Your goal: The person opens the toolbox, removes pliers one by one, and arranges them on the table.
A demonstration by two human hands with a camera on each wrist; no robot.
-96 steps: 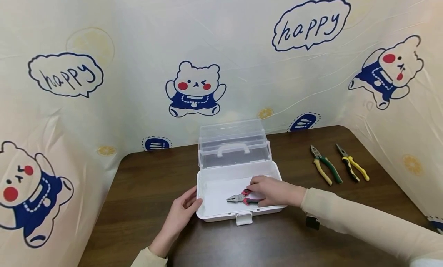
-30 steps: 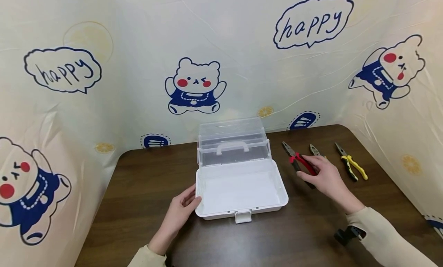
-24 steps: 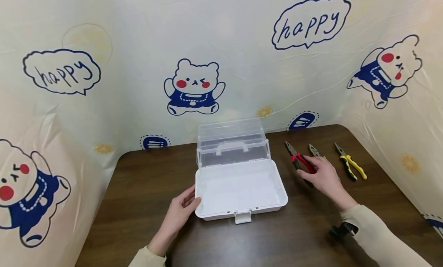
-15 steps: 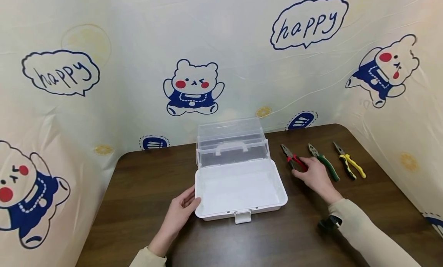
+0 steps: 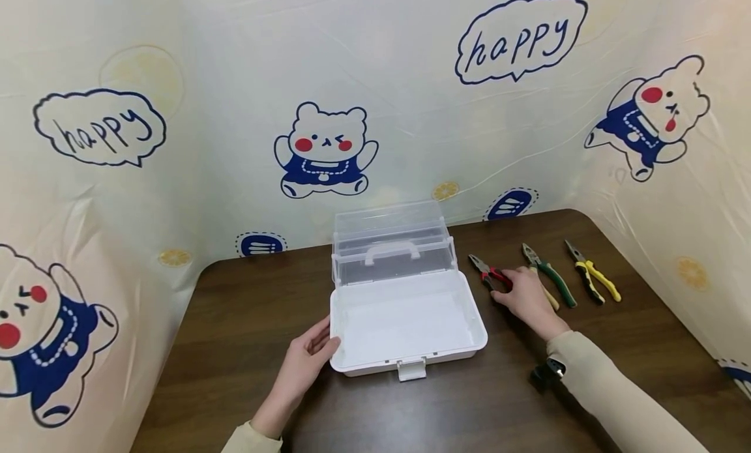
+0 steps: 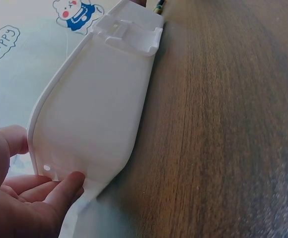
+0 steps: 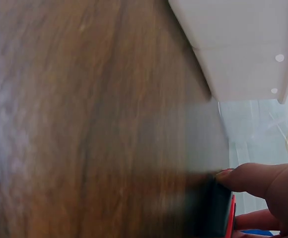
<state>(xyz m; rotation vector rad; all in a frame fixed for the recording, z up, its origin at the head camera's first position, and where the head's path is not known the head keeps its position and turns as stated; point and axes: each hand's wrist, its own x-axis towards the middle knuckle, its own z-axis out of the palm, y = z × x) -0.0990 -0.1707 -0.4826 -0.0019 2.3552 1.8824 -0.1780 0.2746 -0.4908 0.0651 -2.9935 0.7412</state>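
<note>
In the head view a white plastic toolbox (image 5: 407,319) stands with its clear lid (image 5: 387,225) tipped back and a bare floor inside. My left hand (image 5: 305,362) grips its left side; in the left wrist view the thumb (image 6: 15,139) is at the rim and the fingers (image 6: 67,193) are against the wall. Just right of the box, my right hand (image 5: 527,298) holds red-and-black combination pliers (image 5: 488,272) by the handles, jaws pointing to the back left. The palm hides the handle ends. Seen from the right wrist, the thumb lies on a dark, red-edged handle (image 7: 223,210).
Green-and-cream pliers (image 5: 554,280) lie close to the right hand. Beyond them are yellow-and-black long-nose pliers (image 5: 592,274) near the right edge of the brown wooden table (image 5: 246,309). A printed curtain (image 5: 411,81) hangs behind and at both sides.
My right hand has carried the red-and-black pliers from over the toolbox to the table at its right, then shifted them slightly back toward the box. The left hand has stayed on the box.
</note>
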